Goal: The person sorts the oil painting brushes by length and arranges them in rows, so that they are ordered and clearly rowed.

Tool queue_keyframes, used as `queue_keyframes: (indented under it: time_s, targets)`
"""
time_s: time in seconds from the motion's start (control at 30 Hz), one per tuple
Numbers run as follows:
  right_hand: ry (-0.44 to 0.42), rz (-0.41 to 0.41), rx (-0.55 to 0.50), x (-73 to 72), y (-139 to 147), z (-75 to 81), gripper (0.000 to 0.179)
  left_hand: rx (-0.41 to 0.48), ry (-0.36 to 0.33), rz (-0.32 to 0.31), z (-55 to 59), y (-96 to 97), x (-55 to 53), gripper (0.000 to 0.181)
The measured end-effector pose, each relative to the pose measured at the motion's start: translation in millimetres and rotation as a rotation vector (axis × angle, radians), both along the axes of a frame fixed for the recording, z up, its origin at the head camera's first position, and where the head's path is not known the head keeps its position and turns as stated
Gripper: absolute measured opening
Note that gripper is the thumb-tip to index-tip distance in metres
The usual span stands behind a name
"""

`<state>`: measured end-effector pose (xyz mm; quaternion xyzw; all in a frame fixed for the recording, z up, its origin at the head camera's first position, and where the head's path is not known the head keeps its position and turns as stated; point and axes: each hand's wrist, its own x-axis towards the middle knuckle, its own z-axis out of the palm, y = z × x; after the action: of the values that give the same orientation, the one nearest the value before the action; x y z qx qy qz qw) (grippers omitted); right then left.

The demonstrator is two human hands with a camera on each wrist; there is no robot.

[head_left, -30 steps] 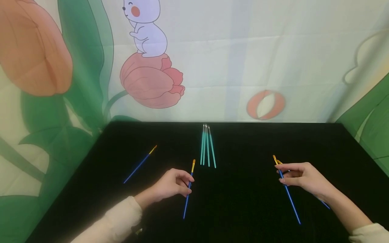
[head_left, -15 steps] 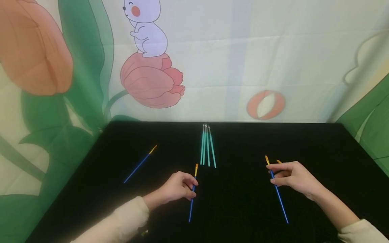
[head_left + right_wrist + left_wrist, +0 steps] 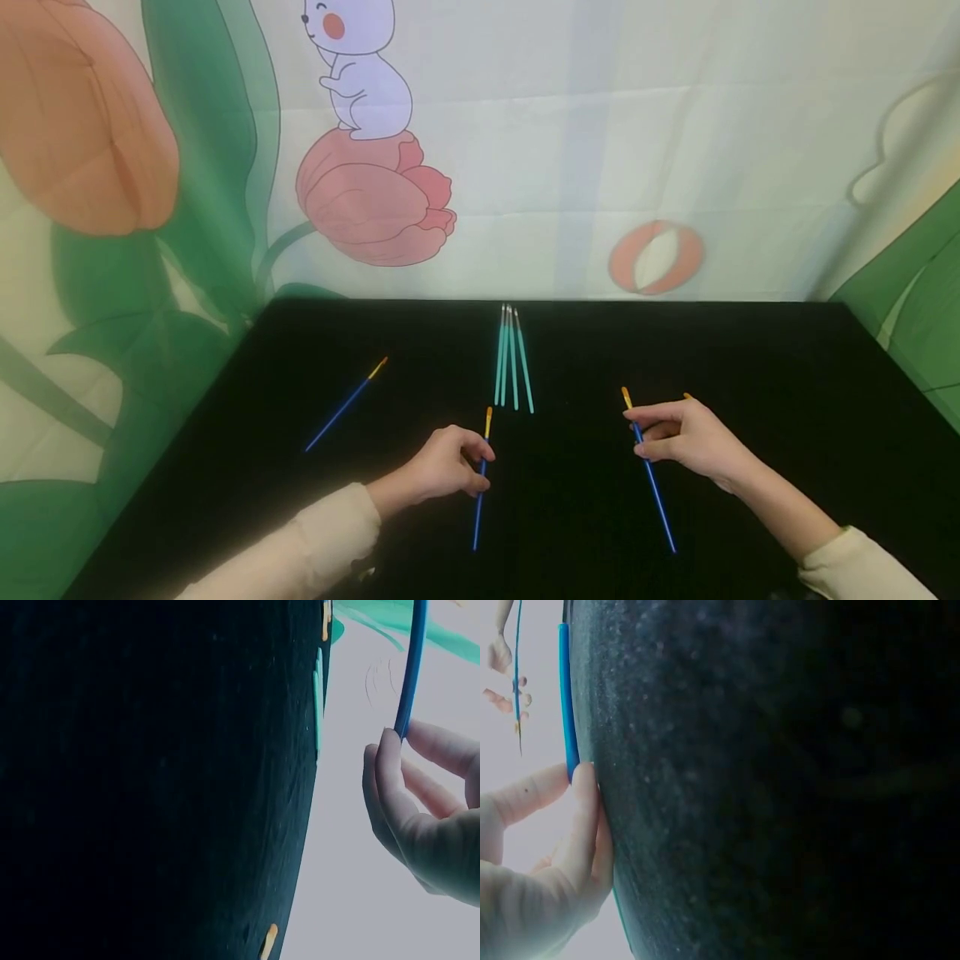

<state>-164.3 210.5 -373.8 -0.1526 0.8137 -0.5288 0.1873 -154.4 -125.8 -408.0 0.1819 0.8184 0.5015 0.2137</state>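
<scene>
My left hand pinches a blue paintbrush with a yellow ferrule near the table's middle; its bristles point away from me. In the left wrist view, thumb and fingers close on its blue handle. Further right, my right hand pinches a second blue paintbrush, bristles also pointing away and handle slanting toward me. The right wrist view shows this handle between thumb and fingertips. Behind the right hand only the orange tip of another brush shows; the hand hides the rest.
Several turquoise paintbrushes lie side by side at the back middle of the black table. One more blue paintbrush lies slanted at the left. A printed cloth with flowers hangs behind the table.
My right hand has moved left with its paintbrush, away from the brush lying behind it. The left hand has shifted slightly right and toward me, still holding its own brush.
</scene>
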Motion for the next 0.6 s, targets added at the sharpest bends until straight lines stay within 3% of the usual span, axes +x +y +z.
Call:
queue_keyframes:
  time_s: [0.6]
  targets:
    - [0.006,0.033,-0.052,-2.4,-34.4,-13.4,0.045,-0.019,-0.025,0.025,-0.5,3.2,0.6,0.027]
